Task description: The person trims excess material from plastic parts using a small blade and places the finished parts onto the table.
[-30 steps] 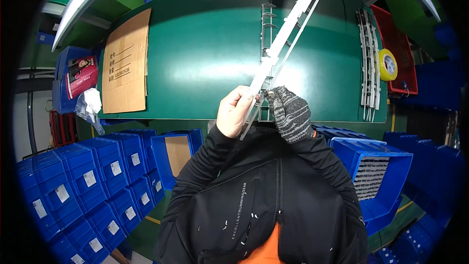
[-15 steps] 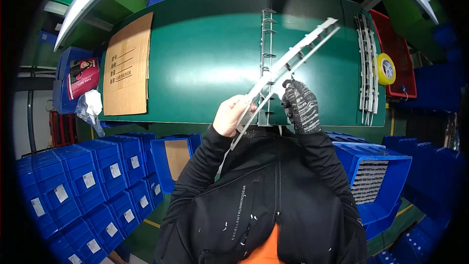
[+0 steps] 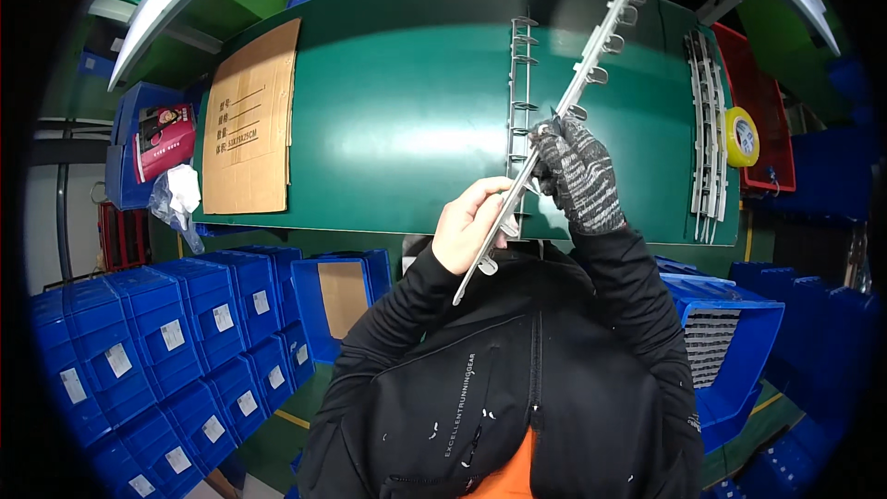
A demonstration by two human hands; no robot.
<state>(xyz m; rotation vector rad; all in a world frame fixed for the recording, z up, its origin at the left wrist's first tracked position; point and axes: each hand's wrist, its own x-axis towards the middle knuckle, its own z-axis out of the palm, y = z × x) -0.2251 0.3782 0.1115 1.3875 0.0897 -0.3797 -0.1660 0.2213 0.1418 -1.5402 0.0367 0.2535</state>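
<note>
A long grey ladder-like strip (image 3: 591, 60) with rounded tabs along one side slants up above the table, seen nearly edge-on. My bare left hand (image 3: 476, 222) is closed around its lower part, thumb and fingers on either side. My right hand (image 3: 579, 171), in a dark knitted glove, is closed against the strip's middle. A small dark tip pokes out by its fingers; what it belongs to is hidden. Beneath, a similar grey strip (image 3: 522, 83) lies on the green table (image 3: 397, 92), its near end partly covered by my hands.
Several more strips (image 3: 710, 139) lie at the table's right, beside a yellow tape roll (image 3: 741, 137) and a red bin (image 3: 762, 102). Flat cardboard (image 3: 248, 120) covers the left end. Blue crates (image 3: 166, 342) are stacked at left; another blue crate (image 3: 739, 333) at right holds grey parts.
The held strip has swung steeper and rolled from its broad ladder face to nearly edge-on. My left hand has shifted right, and my right hand has come up against the strip.
</note>
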